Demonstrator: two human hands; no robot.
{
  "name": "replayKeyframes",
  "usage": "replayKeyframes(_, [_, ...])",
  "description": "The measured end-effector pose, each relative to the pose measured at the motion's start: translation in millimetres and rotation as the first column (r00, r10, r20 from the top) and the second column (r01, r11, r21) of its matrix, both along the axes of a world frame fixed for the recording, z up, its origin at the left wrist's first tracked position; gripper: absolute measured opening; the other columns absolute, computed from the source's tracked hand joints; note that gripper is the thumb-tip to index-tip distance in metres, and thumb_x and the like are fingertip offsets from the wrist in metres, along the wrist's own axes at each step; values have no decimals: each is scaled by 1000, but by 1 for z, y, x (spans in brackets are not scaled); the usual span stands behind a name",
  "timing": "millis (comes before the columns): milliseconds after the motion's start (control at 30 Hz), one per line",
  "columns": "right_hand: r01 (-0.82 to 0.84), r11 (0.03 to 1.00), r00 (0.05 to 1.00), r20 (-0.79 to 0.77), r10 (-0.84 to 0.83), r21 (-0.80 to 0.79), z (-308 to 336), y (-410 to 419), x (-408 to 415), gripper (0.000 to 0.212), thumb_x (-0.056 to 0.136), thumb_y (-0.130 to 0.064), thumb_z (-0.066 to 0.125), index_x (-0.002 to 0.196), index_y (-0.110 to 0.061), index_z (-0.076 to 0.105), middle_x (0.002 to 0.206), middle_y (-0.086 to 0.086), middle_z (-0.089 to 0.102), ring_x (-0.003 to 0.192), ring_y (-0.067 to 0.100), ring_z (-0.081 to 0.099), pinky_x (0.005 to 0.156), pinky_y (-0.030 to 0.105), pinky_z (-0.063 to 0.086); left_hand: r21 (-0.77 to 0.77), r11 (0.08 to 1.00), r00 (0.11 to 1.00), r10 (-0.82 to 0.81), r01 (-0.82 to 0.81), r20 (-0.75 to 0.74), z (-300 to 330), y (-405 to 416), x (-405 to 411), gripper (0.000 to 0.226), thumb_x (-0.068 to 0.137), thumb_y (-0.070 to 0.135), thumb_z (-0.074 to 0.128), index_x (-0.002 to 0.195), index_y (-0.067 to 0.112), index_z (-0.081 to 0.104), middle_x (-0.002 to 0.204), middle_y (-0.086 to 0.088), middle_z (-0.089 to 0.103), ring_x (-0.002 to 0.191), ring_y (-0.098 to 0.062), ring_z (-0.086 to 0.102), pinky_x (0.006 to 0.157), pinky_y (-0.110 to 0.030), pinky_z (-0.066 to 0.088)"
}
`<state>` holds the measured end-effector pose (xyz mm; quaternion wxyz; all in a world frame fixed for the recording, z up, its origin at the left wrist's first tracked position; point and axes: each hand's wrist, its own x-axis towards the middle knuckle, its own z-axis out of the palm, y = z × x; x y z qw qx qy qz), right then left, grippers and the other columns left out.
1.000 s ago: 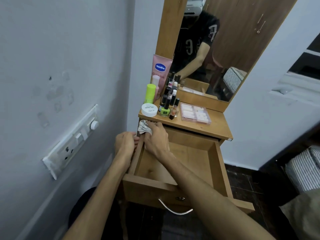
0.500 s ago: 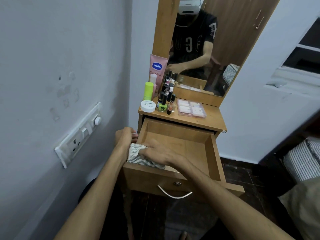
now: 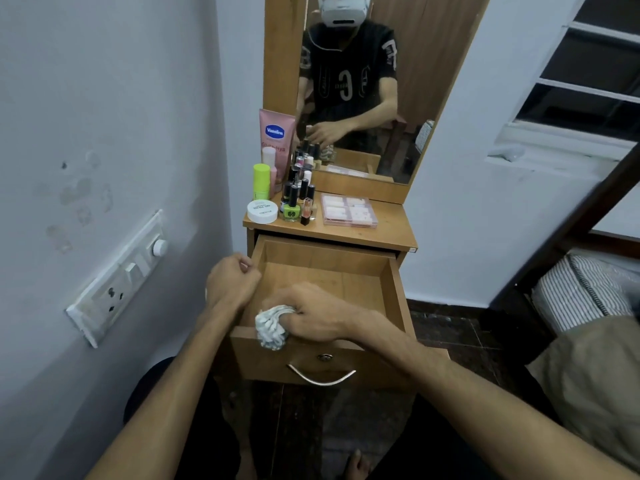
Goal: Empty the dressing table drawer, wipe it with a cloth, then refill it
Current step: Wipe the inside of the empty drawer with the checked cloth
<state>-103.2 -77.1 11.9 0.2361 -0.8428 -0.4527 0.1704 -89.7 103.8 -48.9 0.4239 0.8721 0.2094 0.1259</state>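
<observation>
Drawer (image 3: 396, 289) sits far out; our right hand (image 3: 313, 317) bunches the cloth (image 3: 272, 327), left hand (image 3: 230, 282) clutches its side wall; we judge hard wiping could tip it.

We see a dim, evenly lit room with a cool bluish cast on the wall (image 3: 104, 116). Shadows are soft: the floor (image 3: 311, 427) under the drawer (image 3: 329, 268) is nearly black, and the window (image 3: 588, 64) at the upper right is dark. The mirror (image 3: 363, 98) shows no hard glare. Wide-angle distortion bends the forearms and tilts the wall lines at the edges (most at the lower corners). The picture is a little soft, with labels on the tabletop (image 3: 391, 233) bottles mostly unreadable.
</observation>
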Motion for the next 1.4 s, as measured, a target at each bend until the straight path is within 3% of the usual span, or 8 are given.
replayKeyframes(100, [21,999,1000,-17,-22,-33,3,-35,1,32,83,-9,50,86,-40,55,85,-23,58,78,-1,55,76,28,41,240,968,997,-74,72,1,-2,-6,2,25,83,22,64,106,14,69,105,-2,59,94,-23,59,83,-38,50])
replayKeyframes(333, [127,982,992,44,-121,-140,9,-107,-5,23,78,-21,44,80,-41,54,99,-12,62,89,13,59,83,37,47,570,789,958,-287,230,10,0,-20,-3,20,80,21,65,97,12,70,107,-4,58,100,-21,56,83,-38,52])
replayKeyframes(467, [152,968,983,135,-126,-202,15,-142,-12,21,77,-18,44,82,-19,64,95,-6,62,83,14,58,79,40,49,561,765,931,-365,317,-28,4,-23,-6,12,78,18,63,86,15,72,95,-1,66,89,-17,59,78,-33,51])
replayKeyframes(667, [267,905,957,202,-209,-332,30,-188,-13,23,82,-18,48,88,-29,67,90,-21,59,82,2,55,78,29,43,433,772,882,-447,466,-151,9,-27,-9,12,79,15,64,78,24,72,81,8,69,76,-6,60,78,-29,54])
replayKeyframes(767, [384,773,913,336,-233,-505,48,-211,3,24,83,-14,55,94,-20,75,96,-4,75,86,16,66,76,30,51,411,766,869,-458,494,-189,9,-28,-8,12,80,14,65,76,26,68,78,8,66,74,-5,59,74,-26,53])
replayKeyframes(900, [501,826,806,485,-338,-258,67,-204,27,26,75,-24,50,83,-18,74,74,-15,63,70,16,62,58,24,41,408,776,876,-448,481,-182,7,-29,-7,14,80,11,66,74,24,66,75,8,64,71,-7,59,63,-19,44])
replayKeyframes(1100, [138,990,611,785,-108,29,10,-92,70,18,81,-14,75,97,-8,74,103,13,69,95,28,62,80,40,54,412,792,891,-426,452,-157,4,-28,-3,12,81,11,63,77,20,69,75,7,65,68,-6,56,56,-13,34])
replayKeyframes(1400, [-130,979,389,901,194,-154,-59,13,129,12,90,-6,69,100,-1,73,123,22,67,104,36,62,84,44,48,519,705,873,-433,484,-226,-8,-24,9,7,79,26,64,82,20,66,83,0,66,79,-19,63,74,-33,55])
